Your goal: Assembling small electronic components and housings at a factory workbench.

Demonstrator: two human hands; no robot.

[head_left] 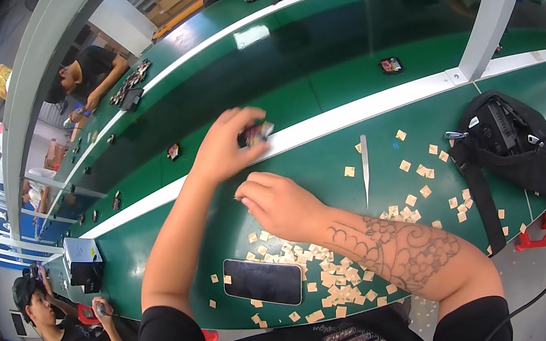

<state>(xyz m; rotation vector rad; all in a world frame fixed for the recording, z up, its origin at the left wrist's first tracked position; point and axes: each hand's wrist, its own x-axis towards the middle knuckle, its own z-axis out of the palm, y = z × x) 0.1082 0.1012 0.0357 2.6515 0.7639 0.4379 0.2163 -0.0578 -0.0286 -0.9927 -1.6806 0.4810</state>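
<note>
- The left hand (225,144) is raised over the green work table (316,170), its fingers curled and pinching a small dark component with coloured parts (255,133) between thumb and fingertips.
- The small dark component sits above the white stripe (362,110) that runs along the table, clear of the surface as far as can be told.
- The right hand (279,204) lies low over the table just beside the left hand, fingers bent and drawn together; whether the fingertips grip anything cannot be told.
- The right forearm, bearing a dark line tattoo, crosses the table from the right.
- A scatter of small tan square pieces (331,274) lies under and around the right forearm, with more spread toward the right.
- A black rectangular smartphone with a dark screen (262,281) lies flat near the table's front edge, touching the scatter.
- A slim pair of metal tweezers (365,168) lies on the table beyond the right hand, apart from it.
- A black fabric bag with a strap (508,145) rests at the right of the table.
- A small grey and black box unit (82,260) stands at the left end of the table.
- Other persons are at work along the far and left sides of the line.
</note>
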